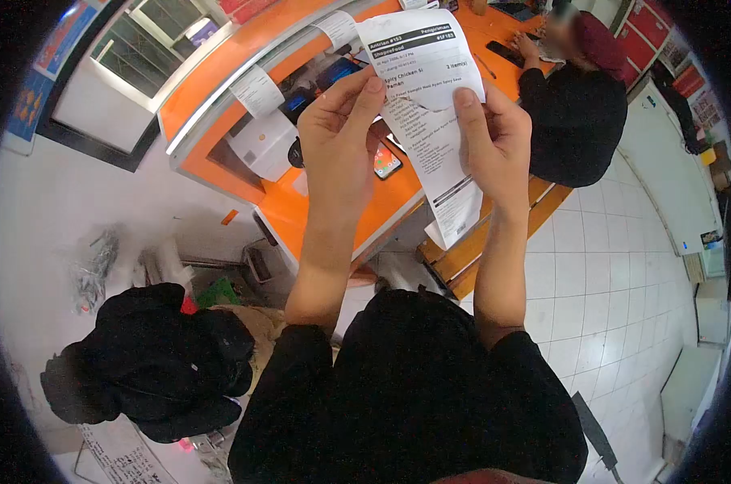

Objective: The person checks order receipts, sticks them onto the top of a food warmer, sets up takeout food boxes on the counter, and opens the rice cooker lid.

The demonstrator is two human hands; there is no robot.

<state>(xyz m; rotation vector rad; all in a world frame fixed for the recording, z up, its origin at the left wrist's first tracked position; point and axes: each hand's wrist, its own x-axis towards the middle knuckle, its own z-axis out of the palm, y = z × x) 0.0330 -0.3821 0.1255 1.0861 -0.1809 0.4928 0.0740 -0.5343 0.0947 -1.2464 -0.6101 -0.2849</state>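
A long printed order receipt (430, 141) is stretched between my two hands, held up over the orange counter. My left hand (343, 121) pinches its left edge with thumb and fingers. On the opposite edge, my right hand (494, 137) grips the paper with the thumb in front. The receipt's lower end hangs down and curls over the wooden bench. Behind the paper, a phone (388, 164) with a lit orange screen lies on the counter.
More receipts, one a white slip (257, 91), hang along the orange counter's edge (365, 246). At the far right, a person in black (575, 121) sits on the wooden bench (510, 234). To my left is a dark clothed shape (156, 363). White tiles (591, 266) cover the floor.
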